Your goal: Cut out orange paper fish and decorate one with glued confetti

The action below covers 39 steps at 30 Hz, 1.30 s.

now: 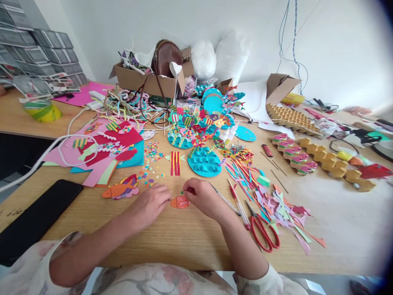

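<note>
Between my hands, an orange and red paper fish [179, 202] lies on the wooden table. My right hand [201, 196] is closed beside its tail end, thumb and fingers curled together; a bit of green shows at the fingertips. I cannot make out what they pinch. On the fish's head side, my left hand [153, 203] has its fingers bent and pressed together, with the tips partly hidden. To the left are stacked orange and purple paper fish [121, 190]. Just beyond the hands lies a red and yellow striped paper fish [175, 163], near a round turquoise paper piece [204, 162].
Red-handled scissors [264, 231], pens [238, 204] and paper strips [285, 211] lie to the right. A black phone [38, 217] is at the left, near coloured paper sheets [92, 151]. Behind stand finished paper decorations, a cardboard box [147, 84] and egg trays [325, 157].
</note>
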Tool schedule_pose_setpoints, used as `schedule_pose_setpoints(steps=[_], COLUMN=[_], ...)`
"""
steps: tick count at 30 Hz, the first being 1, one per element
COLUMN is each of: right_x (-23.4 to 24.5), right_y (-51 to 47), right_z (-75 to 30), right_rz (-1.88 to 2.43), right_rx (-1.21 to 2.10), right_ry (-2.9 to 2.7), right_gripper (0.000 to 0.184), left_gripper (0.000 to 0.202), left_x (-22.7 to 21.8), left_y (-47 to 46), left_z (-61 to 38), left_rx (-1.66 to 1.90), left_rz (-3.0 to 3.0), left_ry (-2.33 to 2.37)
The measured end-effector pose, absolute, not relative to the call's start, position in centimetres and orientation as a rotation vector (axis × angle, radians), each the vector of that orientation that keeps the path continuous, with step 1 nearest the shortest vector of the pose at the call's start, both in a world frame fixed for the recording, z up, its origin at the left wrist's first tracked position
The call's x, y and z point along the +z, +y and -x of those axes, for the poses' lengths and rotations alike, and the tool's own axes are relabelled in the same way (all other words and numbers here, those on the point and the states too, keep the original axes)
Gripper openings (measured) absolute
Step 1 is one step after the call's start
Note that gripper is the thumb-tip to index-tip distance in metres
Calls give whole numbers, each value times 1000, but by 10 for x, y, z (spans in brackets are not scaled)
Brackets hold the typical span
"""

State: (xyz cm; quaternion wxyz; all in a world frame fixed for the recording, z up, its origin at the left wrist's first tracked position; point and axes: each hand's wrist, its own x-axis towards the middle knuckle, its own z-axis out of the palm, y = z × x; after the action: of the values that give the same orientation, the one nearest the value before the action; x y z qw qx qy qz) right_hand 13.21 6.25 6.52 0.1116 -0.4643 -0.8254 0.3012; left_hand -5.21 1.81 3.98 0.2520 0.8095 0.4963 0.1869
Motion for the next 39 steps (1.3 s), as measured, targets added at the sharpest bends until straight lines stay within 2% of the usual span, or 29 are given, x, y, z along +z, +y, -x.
schedule_pose_setpoints(steps=[8,26,39], right_x=[65,63,58], right_y=[62,60,59], right_z=[-124,-114,-114], right_rz=[1407,1477,1511], right_rx=[782,604,530], right_ry=[-2740,-2896,-2884], right_gripper=[16,21,16], left_gripper=[21,22,24], left_x=[10,7,4], left_y=[-6,-11,-11], left_z=[46,44,44], left_rx=[364,334,366], left_rz=[-2618,-2625,-2644], left_ry=[1295,1372,1373])
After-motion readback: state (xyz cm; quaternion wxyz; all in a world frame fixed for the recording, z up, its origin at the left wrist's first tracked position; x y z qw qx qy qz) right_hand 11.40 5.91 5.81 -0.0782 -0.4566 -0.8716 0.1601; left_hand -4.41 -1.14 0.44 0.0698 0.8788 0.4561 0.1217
